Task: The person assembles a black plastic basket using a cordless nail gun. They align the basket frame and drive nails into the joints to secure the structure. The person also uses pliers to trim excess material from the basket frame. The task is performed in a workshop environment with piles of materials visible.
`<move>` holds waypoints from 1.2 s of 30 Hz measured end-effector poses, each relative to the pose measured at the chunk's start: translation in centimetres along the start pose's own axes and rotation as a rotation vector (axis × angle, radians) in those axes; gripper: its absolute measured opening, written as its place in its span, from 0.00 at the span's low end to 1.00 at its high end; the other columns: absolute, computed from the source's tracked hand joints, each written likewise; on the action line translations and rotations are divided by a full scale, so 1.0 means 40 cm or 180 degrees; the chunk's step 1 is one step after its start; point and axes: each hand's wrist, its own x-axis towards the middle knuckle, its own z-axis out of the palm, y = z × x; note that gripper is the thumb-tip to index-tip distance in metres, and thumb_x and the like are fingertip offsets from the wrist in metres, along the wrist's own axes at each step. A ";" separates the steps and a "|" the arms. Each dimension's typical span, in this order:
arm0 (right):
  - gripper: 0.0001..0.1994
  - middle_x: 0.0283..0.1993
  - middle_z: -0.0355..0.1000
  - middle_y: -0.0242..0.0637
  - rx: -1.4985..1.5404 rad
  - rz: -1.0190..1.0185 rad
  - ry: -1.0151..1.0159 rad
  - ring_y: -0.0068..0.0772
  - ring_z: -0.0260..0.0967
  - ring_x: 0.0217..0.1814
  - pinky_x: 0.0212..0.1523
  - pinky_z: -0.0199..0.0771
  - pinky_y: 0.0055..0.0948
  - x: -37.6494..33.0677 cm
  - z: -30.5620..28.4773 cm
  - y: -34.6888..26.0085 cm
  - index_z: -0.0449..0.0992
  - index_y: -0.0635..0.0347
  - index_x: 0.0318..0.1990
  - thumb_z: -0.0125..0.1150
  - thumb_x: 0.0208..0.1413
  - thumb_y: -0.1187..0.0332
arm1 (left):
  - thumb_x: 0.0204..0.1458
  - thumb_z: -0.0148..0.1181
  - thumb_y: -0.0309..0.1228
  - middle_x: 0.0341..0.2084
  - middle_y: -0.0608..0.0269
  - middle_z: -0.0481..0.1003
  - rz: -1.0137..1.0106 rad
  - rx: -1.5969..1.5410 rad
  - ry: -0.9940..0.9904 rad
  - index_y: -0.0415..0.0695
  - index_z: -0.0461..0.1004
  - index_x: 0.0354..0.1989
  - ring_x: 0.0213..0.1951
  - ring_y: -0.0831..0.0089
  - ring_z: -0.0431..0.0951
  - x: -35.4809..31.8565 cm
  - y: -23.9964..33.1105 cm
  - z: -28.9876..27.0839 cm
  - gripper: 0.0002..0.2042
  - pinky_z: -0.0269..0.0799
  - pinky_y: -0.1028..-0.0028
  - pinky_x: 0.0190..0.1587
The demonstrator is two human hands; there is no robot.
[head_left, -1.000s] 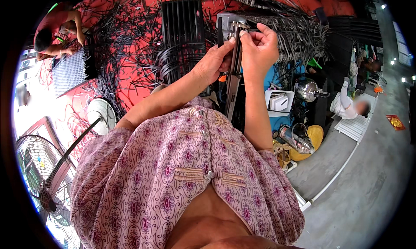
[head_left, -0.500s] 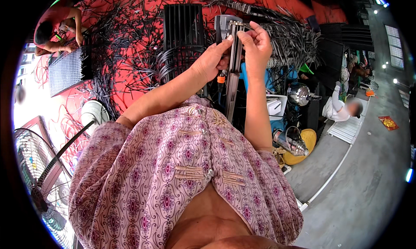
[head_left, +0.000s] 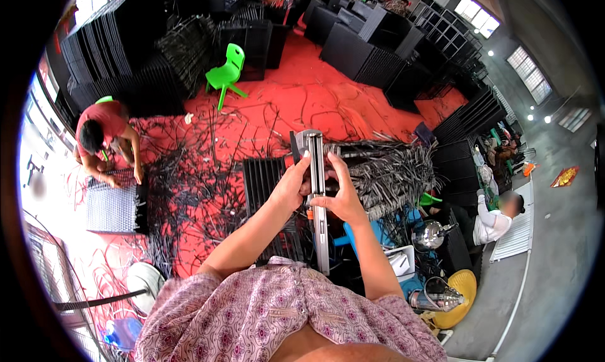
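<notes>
Overhead, both hands, left hand (head_left: 291, 186) and right hand (head_left: 343, 198), around upright metal frame bar (head_left: 318, 192)

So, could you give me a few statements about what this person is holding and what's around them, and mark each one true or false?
1. Both hands, the left hand and the right hand, grip an upright grey metal bar. True.
2. The green plastic chair has someone sitting on it. False: it stands empty on the red floor.
3. A person in a red shirt crouches at the left over a woven panel. True.
4. The floor around the work is bare and swept. False: dark strips lie scattered over it.
5. The person wears a plain white top. False: it is a purple patterned shirt.
</notes>
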 end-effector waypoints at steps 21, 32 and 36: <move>0.20 0.35 0.76 0.32 0.0626 -0.0936 0.0470 0.18 0.72 0.36 0.38 0.73 0.21 0.344 -0.022 -0.276 0.78 0.65 0.43 0.74 0.43 0.64 | 0.63 0.39 0.54 0.25 0.63 0.75 0.1233 0.0898 -0.0183 0.42 0.73 0.42 0.17 0.83 0.67 -0.113 0.238 0.157 0.26 0.56 0.84 0.17; 0.07 0.28 0.77 0.30 0.0498 -0.1116 0.1373 0.14 0.70 0.28 0.30 0.69 0.16 0.383 -0.107 -0.238 0.82 0.64 0.35 0.67 0.47 0.73 | 0.59 0.53 0.47 0.19 0.72 0.71 0.1404 0.2516 0.0033 0.43 0.76 0.32 0.17 0.85 0.60 -0.158 0.312 0.227 0.18 0.54 0.79 0.19; 0.11 0.27 0.74 0.26 0.0682 -0.1121 0.1566 0.13 0.66 0.25 0.25 0.62 0.15 0.401 -0.136 -0.302 0.80 0.66 0.37 0.63 0.56 0.65 | 0.55 0.60 0.44 0.31 0.69 0.78 0.2006 0.3373 -0.0212 0.40 0.80 0.44 0.27 0.84 0.69 -0.186 0.329 0.218 0.19 0.65 0.80 0.30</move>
